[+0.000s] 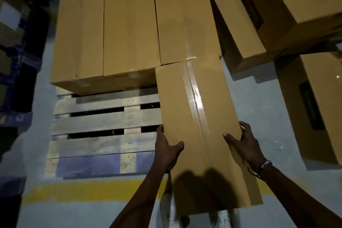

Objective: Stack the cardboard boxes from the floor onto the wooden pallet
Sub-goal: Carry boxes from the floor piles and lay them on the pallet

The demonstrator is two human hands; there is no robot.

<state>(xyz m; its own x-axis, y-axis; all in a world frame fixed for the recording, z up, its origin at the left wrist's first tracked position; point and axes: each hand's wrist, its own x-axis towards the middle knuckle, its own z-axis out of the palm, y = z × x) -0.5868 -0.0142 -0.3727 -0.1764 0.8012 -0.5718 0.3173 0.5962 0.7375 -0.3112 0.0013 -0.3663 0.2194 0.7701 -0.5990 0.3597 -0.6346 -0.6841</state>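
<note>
A long taped cardboard box (pixel 199 116) is held lengthwise over the right side of the wooden pallet (pixel 103 124). My left hand (pixel 167 149) grips its left edge, thumb on top. My right hand (pixel 244 146) grips its right edge the same way. The box's far end meets the right one of three boxes (pixel 129 29) standing side by side on the back half of the pallet. Its near end overhangs the pallet's front toward my feet.
Three more cardboard boxes (pixel 238 29) lie on the grey floor to the right. A yellow painted line (pixel 83 190) runs along the floor in front of the pallet. Dark blue racking with boxes (pixel 13 61) stands at the left.
</note>
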